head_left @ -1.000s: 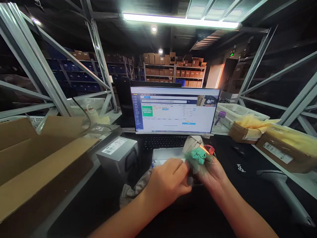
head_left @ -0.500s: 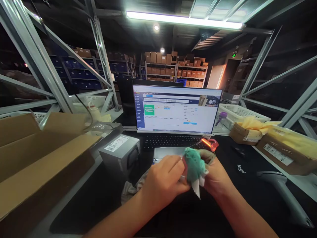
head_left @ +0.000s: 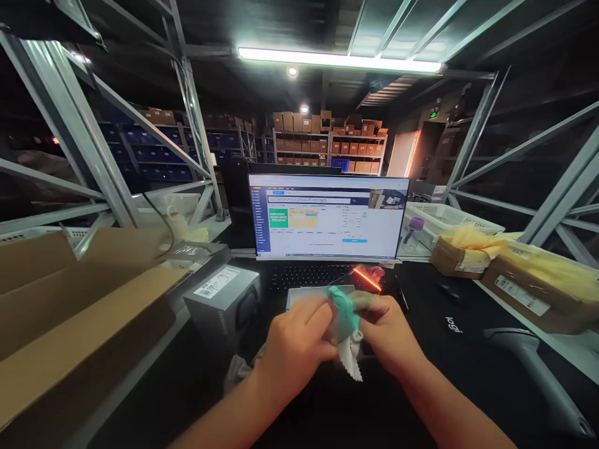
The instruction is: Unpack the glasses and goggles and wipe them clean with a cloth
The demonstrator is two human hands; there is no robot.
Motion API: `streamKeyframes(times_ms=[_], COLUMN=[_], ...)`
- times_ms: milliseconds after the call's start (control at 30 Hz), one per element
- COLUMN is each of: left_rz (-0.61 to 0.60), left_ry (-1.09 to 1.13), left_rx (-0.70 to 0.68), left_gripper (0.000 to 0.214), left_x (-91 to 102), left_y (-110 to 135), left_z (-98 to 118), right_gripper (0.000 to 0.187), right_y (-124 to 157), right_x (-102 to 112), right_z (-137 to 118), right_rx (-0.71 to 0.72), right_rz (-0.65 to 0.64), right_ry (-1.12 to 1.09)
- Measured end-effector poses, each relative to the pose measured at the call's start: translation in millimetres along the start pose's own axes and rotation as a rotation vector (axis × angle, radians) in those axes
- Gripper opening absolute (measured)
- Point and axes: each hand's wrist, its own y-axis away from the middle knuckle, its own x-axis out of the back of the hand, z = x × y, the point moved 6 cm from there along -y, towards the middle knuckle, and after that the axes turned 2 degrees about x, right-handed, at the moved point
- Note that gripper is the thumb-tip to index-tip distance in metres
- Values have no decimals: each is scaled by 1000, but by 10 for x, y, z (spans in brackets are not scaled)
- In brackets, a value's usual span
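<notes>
Both of my hands are closed on a small teal cloth item [head_left: 345, 315] with a white zigzag-edged tag hanging below it. My left hand [head_left: 299, 340] grips it from the left and my right hand [head_left: 386, 337] from the right. A grey-beige cloth [head_left: 241, 368] trails down from under my left hand onto the black desk. The hands hover in front of a silver tray [head_left: 299, 294] and a black keyboard [head_left: 309, 275]. A red scanner light [head_left: 367, 279] glows just behind the item.
A lit monitor [head_left: 327, 218] stands behind the keyboard. An open cardboard carton [head_left: 75, 299] and a grey boxed product [head_left: 222, 299] sit left. Boxes with yellow bags [head_left: 528, 274], a white basket [head_left: 449, 218] and a handheld scanner [head_left: 533, 368] are right. Metal shelving frames both sides.
The teal item turned in my hands and its white tag now hangs down. Both hands moved slightly left and closer together. The monitor page now shows a yellow panel.
</notes>
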Motion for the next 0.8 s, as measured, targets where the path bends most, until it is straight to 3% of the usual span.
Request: streamKeyframes(times_ms=[100, 200, 333, 500, 633, 667, 733, 800], left_rz=[-6, -28, -47, -37, 69, 94, 117, 118], left_ry=[-29, -24, 3, 2, -118, -150, -197, -224], left_rx=[-1, 7, 24, 22, -72, -101, -137, -148], left_gripper=[5, 6, 11, 18, 12, 11, 11, 11], left_x=[29, 50, 59, 52, 95, 108, 124, 128], left_y=[-9, -19, -4, -3, -22, -23, -22, -21], left_z=[22, 80, 137, 88, 91, 105, 129, 146], right_gripper=[20, 15, 7, 10, 22, 24, 31, 36], right_y=[-26, -56, -44, 5, 115, 136, 125, 86], right_x=[-38, -14, 15, 131, 238, 309, 534, 823], right_z=[141, 139, 73, 108, 46, 23, -33, -108], right_rx=[-113, -124, -127, -164, -167, -193, -254, -273], right_rz=[-27, -107, -319, -448, -749, -775, -666, -435], right_ry=[-160, -225, -240, -102, 118, 168, 253, 359])
